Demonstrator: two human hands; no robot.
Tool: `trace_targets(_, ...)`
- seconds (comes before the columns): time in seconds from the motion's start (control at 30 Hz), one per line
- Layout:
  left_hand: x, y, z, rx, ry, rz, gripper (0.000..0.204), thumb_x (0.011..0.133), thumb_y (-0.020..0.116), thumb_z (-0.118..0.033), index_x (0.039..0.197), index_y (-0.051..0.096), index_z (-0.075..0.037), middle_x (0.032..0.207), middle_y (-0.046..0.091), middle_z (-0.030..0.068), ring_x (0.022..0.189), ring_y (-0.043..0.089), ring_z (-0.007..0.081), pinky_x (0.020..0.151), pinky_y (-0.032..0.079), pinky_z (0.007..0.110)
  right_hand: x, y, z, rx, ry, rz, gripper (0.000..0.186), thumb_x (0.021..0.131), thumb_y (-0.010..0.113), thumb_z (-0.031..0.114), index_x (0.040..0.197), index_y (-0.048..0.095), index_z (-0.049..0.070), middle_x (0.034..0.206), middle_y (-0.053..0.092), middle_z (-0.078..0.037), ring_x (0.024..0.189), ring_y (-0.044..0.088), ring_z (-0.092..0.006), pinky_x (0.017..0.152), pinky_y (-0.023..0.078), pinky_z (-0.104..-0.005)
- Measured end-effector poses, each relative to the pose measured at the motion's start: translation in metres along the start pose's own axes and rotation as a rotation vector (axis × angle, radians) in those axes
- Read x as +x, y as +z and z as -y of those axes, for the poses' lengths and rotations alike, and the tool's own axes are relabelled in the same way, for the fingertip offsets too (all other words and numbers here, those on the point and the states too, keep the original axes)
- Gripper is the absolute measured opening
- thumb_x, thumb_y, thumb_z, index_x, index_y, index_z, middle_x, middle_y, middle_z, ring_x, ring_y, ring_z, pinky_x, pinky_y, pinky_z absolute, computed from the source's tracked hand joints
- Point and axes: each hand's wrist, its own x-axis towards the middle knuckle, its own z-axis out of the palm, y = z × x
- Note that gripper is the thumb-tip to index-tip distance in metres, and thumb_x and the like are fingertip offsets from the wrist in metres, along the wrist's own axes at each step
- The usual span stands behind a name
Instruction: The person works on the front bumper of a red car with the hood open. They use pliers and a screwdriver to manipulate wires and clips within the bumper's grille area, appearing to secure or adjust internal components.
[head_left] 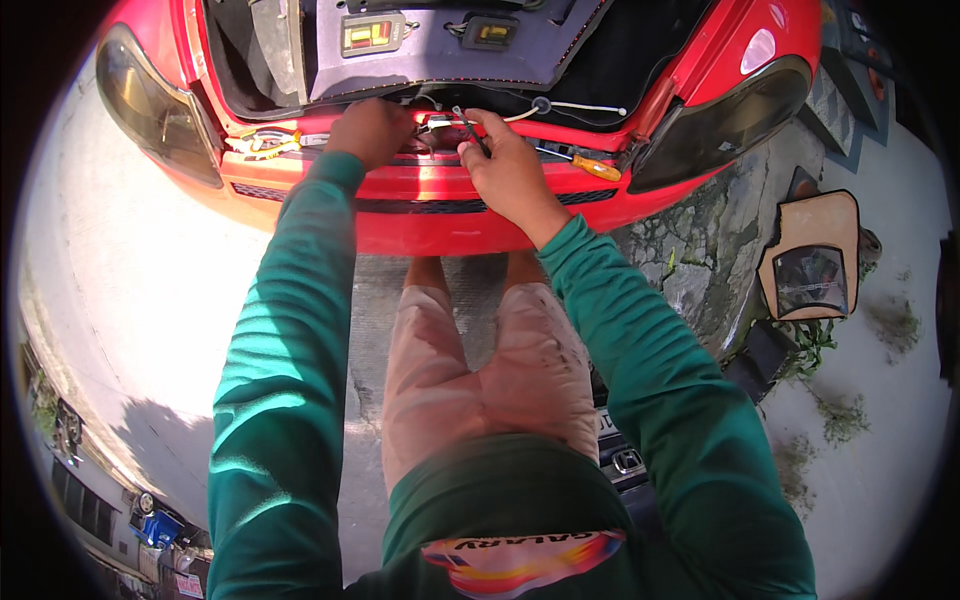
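I stand at the open end of a red car (440, 235), both arms reaching over its edge. My left hand (372, 133) is curled at the latch area in the middle of the sill, its fingertips mostly hidden. What it holds, if anything, does not show. Between thumb and fingers of my right hand (512, 178) is a small dark tool with a metal end (473, 132), tilted toward the latch area. Beside my left hand lie pliers (262, 143) with yellow-and-white handles. An orange-handled screwdriver (596, 167) rests on the sill right of my right hand.
A purple panel (440, 65) with two small yellow-windowed units sits inside the compartment. A thin white rod or cable (585, 107) with a dark round piece crosses its edge. Dark lamps (155, 110) flank the opening. A tan mat-like piece (838, 225) lies off to the right.
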Motion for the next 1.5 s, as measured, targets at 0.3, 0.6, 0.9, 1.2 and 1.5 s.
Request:
trace_targets(0.3, 0.006, -0.004, -0.007, 0.160, 0.248, 0.009, 0.025, 0.095, 0.071, -0.030, 0.101, 0.083, -0.009, 0.101, 0.079, 0.0161, 0.092, 0.076, 0.0340, 0.085, 0.058, 0.044, 0.024, 0.010, -0.015, -0.095, 0.035, 0.011, 0.029, 0.104, 0.067, 0.027, 0.117, 0.070, 0.001, 0.097, 0.078, -0.021, 0.094, 0.074, -0.0400, 0.085, 0.056, -0.0494)
trace_targets(0.6, -0.057, 0.043, -0.006, -0.239, 0.183, -0.338, 0.026, 0.092, 0.074, -0.019, 0.116, 0.083, -0.016, 0.126, 0.074, 0.0146, 0.123, 0.066, 0.0390, 0.106, 0.054, 0.050, -0.010, 0.019, -0.033, 0.260, 0.137, -0.039, 0.018, 0.107, 0.065, 0.016, 0.112, 0.072, 0.000, 0.087, 0.077, -0.009, 0.082, 0.073, -0.0157, 0.077, 0.055, -0.0338)
trace_targets(0.9, -0.090, 0.052, -0.022, -0.214, 0.181, -0.426, 0.033, 0.091, 0.079, -0.023, 0.124, 0.083, -0.018, 0.130, 0.071, 0.0167, 0.129, 0.059, 0.0390, 0.111, 0.050, 0.049, -0.018, 0.005, -0.042, 0.291, 0.222, 0.055, 0.021, 0.109, 0.063, 0.017, 0.119, 0.073, 0.001, 0.087, 0.077, -0.006, 0.080, 0.069, -0.0124, 0.077, 0.054, -0.0305)
trace_targets(1.2, -0.076, 0.043, -0.023, -0.109, 0.067, -0.391, 0.020, 0.091, 0.078, -0.029, 0.107, 0.083, -0.020, 0.115, 0.073, 0.0046, 0.118, 0.063, 0.0358, 0.102, 0.052, 0.050, -0.017, -0.014, -0.018, 0.281, 0.276, 0.203, 0.036, 0.111, 0.059, 0.023, 0.142, 0.062, 0.003, 0.089, 0.074, -0.005, 0.071, 0.064, -0.0120, 0.069, 0.052, -0.0299)
trace_targets(1.5, -0.071, 0.047, -0.016, -0.222, 0.014, -0.310, 0.017, 0.092, 0.078, -0.030, 0.106, 0.083, -0.021, 0.115, 0.073, 0.0057, 0.119, 0.061, 0.0367, 0.103, 0.051, 0.053, -0.048, -0.021, -0.005, 0.422, 0.284, 0.244, 0.023, 0.114, 0.051, 0.017, 0.129, 0.066, 0.007, 0.087, 0.065, -0.001, 0.060, 0.053, -0.0059, 0.054, 0.042, -0.0226)
